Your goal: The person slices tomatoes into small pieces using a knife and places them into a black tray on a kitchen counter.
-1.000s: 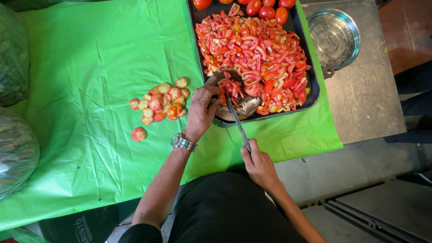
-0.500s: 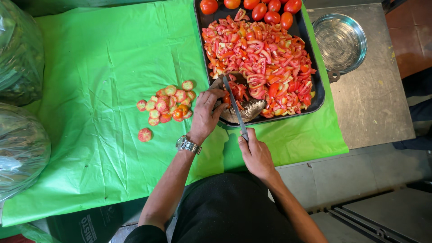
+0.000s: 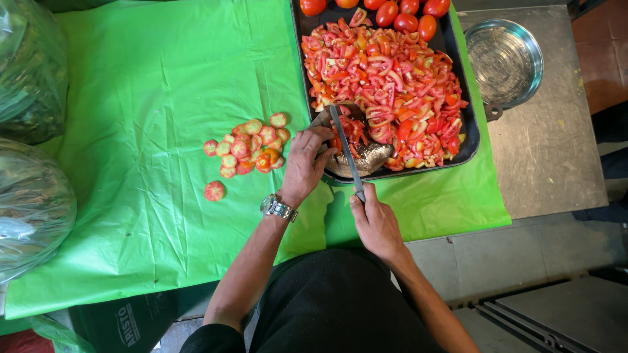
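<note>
Tomato pieces (image 3: 350, 131) lie on a small worn cutting board (image 3: 366, 157) that sits at the near left corner of a dark tray (image 3: 472, 134). The left hand (image 3: 306, 163), a metal watch (image 3: 277, 208) on its wrist, curls its fingers down on the pieces at the board's left side. The right hand (image 3: 374, 219) is closed around the handle of a knife (image 3: 345, 149); the handle is hidden inside the fist, and the blade runs up across the board over the pieces.

Chopped tomato (image 3: 392, 78) fills the tray, hiding most of its floor. Whole tomatoes (image 3: 405, 14) at its far end are cut off by the top edge. Left of the tray, a heap of cut tomato ends (image 3: 248, 145) lies on the green table cover (image 3: 131, 131), one end (image 3: 214, 191) apart. Open green cover spreads between that heap and two clear plastic bags (image 3: 26, 196) at the left edge, contents unclear. A steel bowl (image 3: 505, 62) stands on the bare metal tabletop (image 3: 556, 163) to the right.
</note>
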